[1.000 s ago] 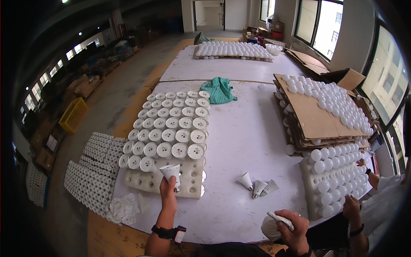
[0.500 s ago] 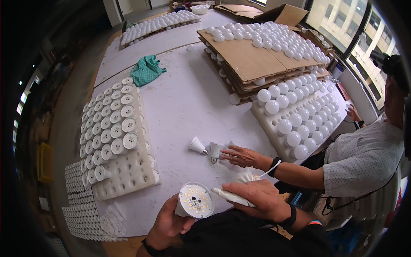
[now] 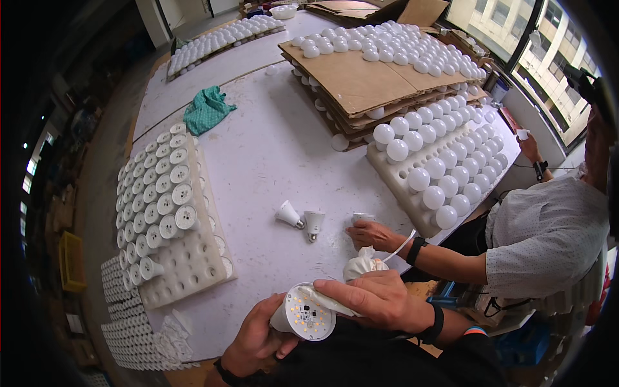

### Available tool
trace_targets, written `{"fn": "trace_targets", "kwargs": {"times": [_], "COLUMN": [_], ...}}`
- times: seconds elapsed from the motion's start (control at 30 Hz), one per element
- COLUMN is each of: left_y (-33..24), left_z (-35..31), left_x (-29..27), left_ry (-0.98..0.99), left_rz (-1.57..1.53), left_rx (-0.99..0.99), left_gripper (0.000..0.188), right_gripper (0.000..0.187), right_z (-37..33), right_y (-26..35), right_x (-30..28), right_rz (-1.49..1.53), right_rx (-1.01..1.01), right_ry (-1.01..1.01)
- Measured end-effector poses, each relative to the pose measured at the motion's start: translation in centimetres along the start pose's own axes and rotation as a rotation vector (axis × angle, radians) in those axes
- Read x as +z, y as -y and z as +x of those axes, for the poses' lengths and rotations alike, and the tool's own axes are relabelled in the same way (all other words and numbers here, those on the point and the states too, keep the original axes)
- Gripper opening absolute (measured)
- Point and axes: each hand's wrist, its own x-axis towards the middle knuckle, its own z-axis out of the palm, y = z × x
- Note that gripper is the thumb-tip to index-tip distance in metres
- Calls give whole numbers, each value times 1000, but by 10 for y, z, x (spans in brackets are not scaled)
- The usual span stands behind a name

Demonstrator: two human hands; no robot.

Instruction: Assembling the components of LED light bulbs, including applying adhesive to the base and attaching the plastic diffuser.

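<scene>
My left hand (image 3: 258, 338) is closed around a white LED bulb base (image 3: 311, 314), tilted so its round board of yellow LEDs faces up. In my right hand (image 3: 387, 303) is a white squeeze bag (image 3: 332, 303), its flattened narrow end touching or just over the far rim of the bulb base. The bag's bunched part (image 3: 364, 263) bulges out beyond my fingers. Farther off, two more bulb bases, one lying (image 3: 289, 214) and one upright (image 3: 314, 224), rest on the table. A co-worker's hand (image 3: 374, 235) is beside another bulb base (image 3: 362, 217).
At left, a foam tray (image 3: 193, 264) holds rows of bulb bases. White domes fill a foam tray (image 3: 412, 200) at right and stacked cardboard (image 3: 348, 84) behind it. A green cloth (image 3: 207, 111) lies beyond. The co-worker's other hand (image 3: 531, 149) holds a small white piece.
The bag's end has come over the rim of my bulb base. The co-worker's near hand has moved right, away from the two bases; the far hand now shows a white piece.
</scene>
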Motion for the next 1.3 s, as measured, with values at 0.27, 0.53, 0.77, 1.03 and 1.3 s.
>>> {"fn": "trace_targets", "kwargs": {"times": [0.27,0.53,0.77,1.03,1.3], "left_y": [1,2,-1,1,0], "left_z": [3,-2,-11,-15,-13], "left_x": [-3,-9,-5,1,-2], "left_ry": [50,42,5,-10,-61], "left_rz": [43,70,219,310,351], "left_rx": [-20,118,315,519,591], "left_gripper": [47,48,45,35,26], "right_gripper": [53,46,32,19,24], "right_z": [1,0,2,0,-4], "right_y": [0,0,2,-3,-1], "right_x": [-1,-4,-2,2,1], "right_rz": [-7,-42,-17,20,70], "right_rx": [-10,-5,46,86,142], "right_ry": [13,18,31,16,69]}}
